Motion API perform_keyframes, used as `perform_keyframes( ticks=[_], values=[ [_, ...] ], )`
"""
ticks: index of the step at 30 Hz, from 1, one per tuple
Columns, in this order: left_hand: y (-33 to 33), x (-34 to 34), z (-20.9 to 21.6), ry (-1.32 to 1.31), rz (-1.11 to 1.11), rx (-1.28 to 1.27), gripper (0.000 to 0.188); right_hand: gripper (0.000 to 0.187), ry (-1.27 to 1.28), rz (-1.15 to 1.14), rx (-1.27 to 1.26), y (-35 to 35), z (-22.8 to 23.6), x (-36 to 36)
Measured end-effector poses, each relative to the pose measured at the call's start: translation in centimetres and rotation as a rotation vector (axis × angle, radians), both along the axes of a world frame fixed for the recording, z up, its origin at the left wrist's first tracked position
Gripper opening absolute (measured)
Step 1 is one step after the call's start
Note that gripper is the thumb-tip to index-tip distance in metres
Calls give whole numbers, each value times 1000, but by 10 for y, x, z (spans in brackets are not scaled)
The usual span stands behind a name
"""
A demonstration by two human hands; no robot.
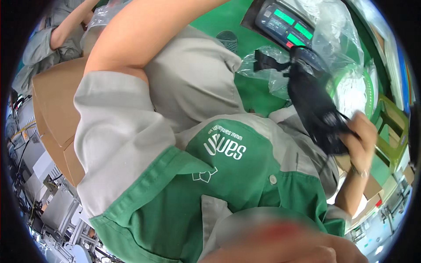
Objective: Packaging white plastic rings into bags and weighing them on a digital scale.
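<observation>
On the right, my right hand is closed on the lower end of a black fabric item with straps. The item hangs at a slant. A narrow loop and a wider flap stick out at its upper end. Motion blurs it somewhat, and I cannot make out its exact kind. My left forearm crosses the top left and leaves the picture at the upper edge, so the left hand is out of sight. Just beyond the black item stands a scale with lit green displays.
Clear plastic bags lie beside the scale. A round green basket with white contents sits at the right, near a green plastic stool. Cardboard boxes stand at left. Another person's arm shows at the upper left.
</observation>
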State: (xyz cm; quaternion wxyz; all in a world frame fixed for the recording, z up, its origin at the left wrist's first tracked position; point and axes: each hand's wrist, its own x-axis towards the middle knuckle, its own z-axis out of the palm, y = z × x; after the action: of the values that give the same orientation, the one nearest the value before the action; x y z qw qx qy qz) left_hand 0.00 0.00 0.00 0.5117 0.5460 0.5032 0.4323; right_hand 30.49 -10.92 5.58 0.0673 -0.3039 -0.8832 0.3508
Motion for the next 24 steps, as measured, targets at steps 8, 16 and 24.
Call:
perform_keyframes(
  ticks=[8, 16, 24],
  values=[
    [-3, 4, 6, 2, -59, -47, 60, 18, -91, -40, -113, 22, -162, 21],
    [1, 11, 15, 54, -126, -20, 67, 22, -382, -270, -162, 43, -211, 79],
    [-11, 42, 17, 836, -311, 264, 67, 29, 258, -1051, -907, 117, -131, 55]
  ],
)
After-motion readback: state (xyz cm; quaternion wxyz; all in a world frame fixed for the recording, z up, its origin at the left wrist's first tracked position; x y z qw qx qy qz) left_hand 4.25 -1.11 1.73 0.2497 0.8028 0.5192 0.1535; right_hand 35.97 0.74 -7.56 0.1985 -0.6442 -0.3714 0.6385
